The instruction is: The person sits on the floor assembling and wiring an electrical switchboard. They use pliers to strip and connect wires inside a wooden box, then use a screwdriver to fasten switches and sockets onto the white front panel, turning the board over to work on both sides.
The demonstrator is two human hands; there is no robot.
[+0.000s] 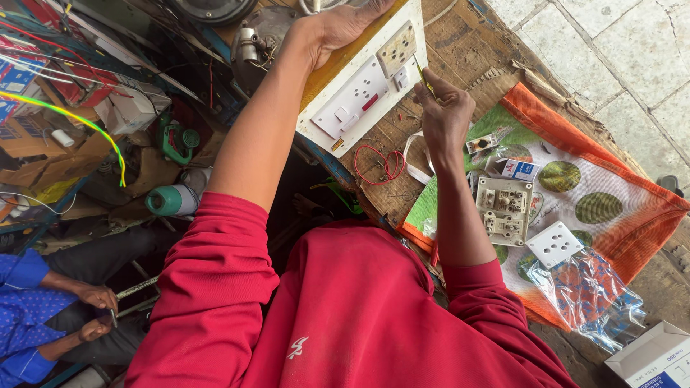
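Observation:
A white switchboard panel (359,93) with a switch, a socket and a beige socket module lies tilted on the wooden workbench. My left hand (341,21) grips its top edge and holds it steady. My right hand (444,108) is closed on a thin yellow-handled screwdriver (424,77) whose tip touches the panel near the small white switch at its right side. A loop of red wire (381,164) lies just below the panel.
An orange-edged printed bag (618,179) on the bench carries a beige socket back (504,208), a white socket (553,244), a small box (516,169) and a plastic packet (589,294). A white carton (654,359) sits bottom right. Another person in blue (43,316) sits at the left among tools.

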